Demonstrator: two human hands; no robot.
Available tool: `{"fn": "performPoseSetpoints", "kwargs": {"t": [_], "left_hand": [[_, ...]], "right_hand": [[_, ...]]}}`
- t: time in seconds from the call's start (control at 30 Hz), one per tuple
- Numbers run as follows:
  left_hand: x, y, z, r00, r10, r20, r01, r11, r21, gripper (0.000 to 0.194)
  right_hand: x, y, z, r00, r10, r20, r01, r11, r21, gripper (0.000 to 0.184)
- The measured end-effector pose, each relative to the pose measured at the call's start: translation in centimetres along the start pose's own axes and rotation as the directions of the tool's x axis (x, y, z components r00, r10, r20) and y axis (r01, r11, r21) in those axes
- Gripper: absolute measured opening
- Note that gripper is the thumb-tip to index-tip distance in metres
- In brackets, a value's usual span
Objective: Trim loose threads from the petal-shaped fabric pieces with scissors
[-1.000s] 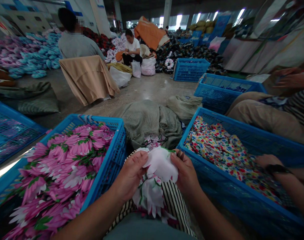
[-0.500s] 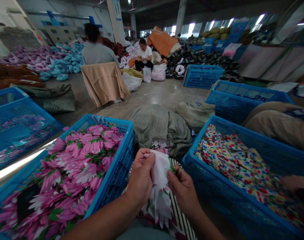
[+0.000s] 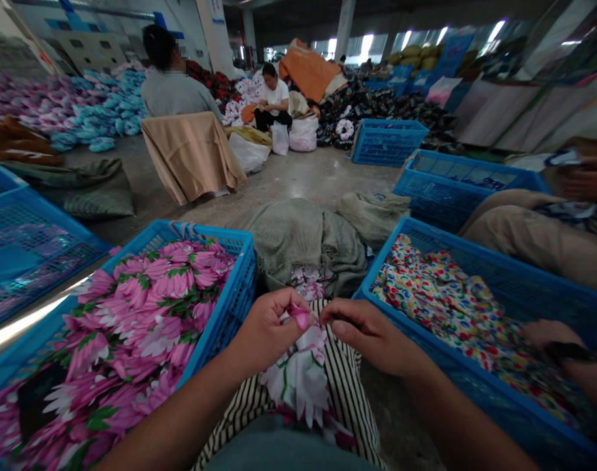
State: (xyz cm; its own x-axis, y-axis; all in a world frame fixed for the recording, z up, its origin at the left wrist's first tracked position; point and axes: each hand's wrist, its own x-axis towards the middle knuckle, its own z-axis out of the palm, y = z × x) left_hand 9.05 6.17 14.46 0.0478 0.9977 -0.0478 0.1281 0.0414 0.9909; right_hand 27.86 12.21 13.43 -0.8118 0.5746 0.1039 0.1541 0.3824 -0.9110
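Pink-and-white petal fabric (image 3: 301,383) hangs as one bunched piece below the left hand (image 3: 269,330), whose grip pinches its pink tip (image 3: 301,316) between thumb and fingers. The fabric's long axis runs down from that pinch, and its lower part lies on the striped cloth (image 3: 350,399) across the person's lap. The left hand is the nearer to the fabric. The right hand (image 3: 369,333) sits just right of the pinch, its grip pressed together, with its fingertips beside the pink tip; whether they hold anything, I cannot tell. Left of the striped cloth is one blue crate (image 3: 239,275) heaped with pink flower-print pieces, and right of it is one blue crate (image 3: 475,256) of dotted multicolour fabric (image 3: 440,314), where a co-worker's hand (image 3: 553,333) rests. Beyond the striped cloth lies one green sacking bundle (image 3: 303,245), with two more blue crates (image 3: 389,140) past it
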Motion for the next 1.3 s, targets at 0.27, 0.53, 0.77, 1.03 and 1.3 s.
{"fn": "performPoseSetpoints", "kwargs": {"t": [0.27, 0.53, 0.77, 1.03, 1.3], "left_hand": [[-0.2, -0.2, 0.3, 0.997, 0.057, 0.045, -0.061, 0.992, 0.109, 0.012], [-0.3, -0.6, 0.8, 0.994, 0.049, 0.096, -0.052, 0.998, 0.029, 0.016], [-0.4, -1.0, 0.9, 0.996, 0.058, 0.074, -0.061, 0.997, 0.042, 0.013], [-0.5, -0.8, 1.0, 0.991, 0.089, 0.098, -0.094, 0.995, 0.041, 0.013], [-0.5, -0.3, 0.9, 0.981, 0.106, 0.161, -0.115, 0.992, 0.048, 0.014]], "right_hand": [[0.5, 0.1, -0.1, 0.992, -0.017, 0.123, 0.014, 1.000, 0.026, 0.039], [0.5, 0.3, 0.1, 0.992, -0.053, 0.118, 0.034, 0.987, 0.156, 0.039], [0.5, -0.2, 0.1, 0.989, -0.042, 0.139, 0.012, 0.978, 0.209, 0.038], [0.2, 0.3, 0.1, 0.990, -0.014, 0.144, -0.019, 0.973, 0.228, 0.040], [0.3, 0.1, 0.1, 0.986, -0.015, 0.165, -0.036, 0.953, 0.302, 0.040]]}}
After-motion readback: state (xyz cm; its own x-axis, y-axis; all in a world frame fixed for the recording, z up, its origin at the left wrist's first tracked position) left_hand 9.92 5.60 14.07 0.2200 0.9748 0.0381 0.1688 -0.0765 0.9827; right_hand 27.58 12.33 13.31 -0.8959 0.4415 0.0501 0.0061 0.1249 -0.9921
